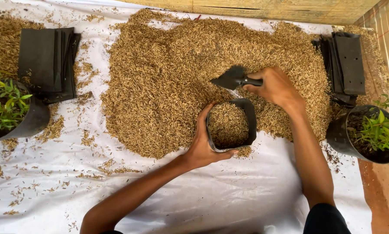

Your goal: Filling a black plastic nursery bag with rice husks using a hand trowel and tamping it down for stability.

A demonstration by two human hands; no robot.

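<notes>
Bare white sheet (229,195) near side open, husk heap (168,65) ahead, 2 potted plants (376,134) flanking

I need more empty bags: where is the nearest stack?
In the head view, a stack of flat black plastic bags lies at upper right, beside the right hand, above a potted green plant.

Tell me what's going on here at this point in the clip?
A person kneels over a white sheet piled with rice husks. The left hand holds open a small black grow bag, nearly full of husks. The right hand grips a dark trowel over the pile just behind the bag. Stacks of flat empty bags and potted seedlings sit at both sides.
</notes>
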